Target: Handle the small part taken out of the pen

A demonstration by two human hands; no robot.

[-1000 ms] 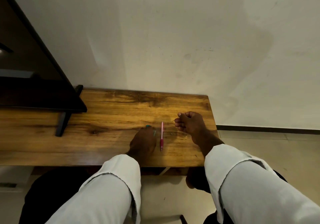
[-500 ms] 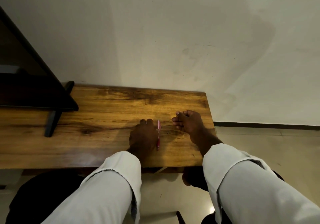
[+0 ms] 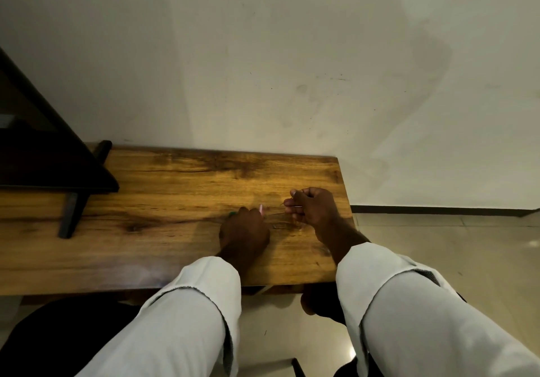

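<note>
Pink pen (image 3: pixel 261 209) pokes out above the left hand (image 3: pixel 244 232), whose curled fingers grip it at the frame's centre, on the wooden table (image 3: pixel 163 201). Just to the right, the right hand (image 3: pixel 311 207) pinches a thin wire (image 3: pixel 283 203) between curled fingertips.

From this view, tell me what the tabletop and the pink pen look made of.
Tabletop: looks like wood or wood-look laminate, with brown grain, dark knots and a slight sheen.
Pink pen: probably plastic, but only its smooth pink tip shows above the left hand, so this is uncertain.
</note>
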